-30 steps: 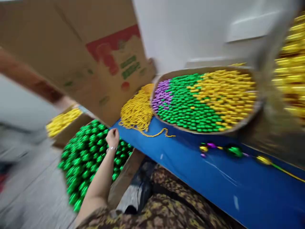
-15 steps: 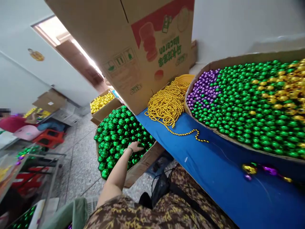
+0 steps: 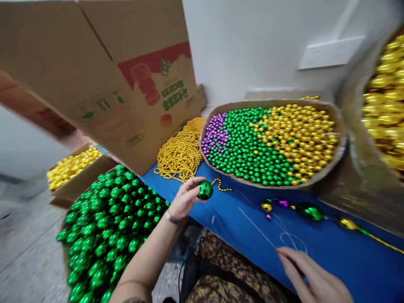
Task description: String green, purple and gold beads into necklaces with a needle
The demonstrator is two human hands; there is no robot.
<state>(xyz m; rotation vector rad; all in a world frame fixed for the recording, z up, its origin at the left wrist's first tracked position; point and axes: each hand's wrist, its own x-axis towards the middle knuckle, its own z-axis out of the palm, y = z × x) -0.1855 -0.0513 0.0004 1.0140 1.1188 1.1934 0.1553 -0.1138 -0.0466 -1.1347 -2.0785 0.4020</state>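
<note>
My left hand (image 3: 184, 200) pinches a large shiny green ball (image 3: 205, 190) and holds it over the left edge of the blue table (image 3: 331, 261). My right hand (image 3: 311, 275) is at the lower right, fingers pinched on a thin clear string (image 3: 268, 233) that runs across the table. That string leads to a strand of gold, purple and green balls (image 3: 311, 211) lying on the blue surface. A box heaped with large green balls (image 3: 107, 223) stands below my left arm.
A wide cardboard tray (image 3: 334, 162) of small purple, green and gold beads sits behind the strand. A pile of gold bead chains (image 3: 179, 153) lies left of it, under a tilted carton (image 3: 104, 80). Boxes of gold balls stand at far left (image 3: 71, 166) and far right (image 3: 386, 101).
My left hand has left the green ball box and risen to the table edge with one green ball. My right hand has come into view on the string.
</note>
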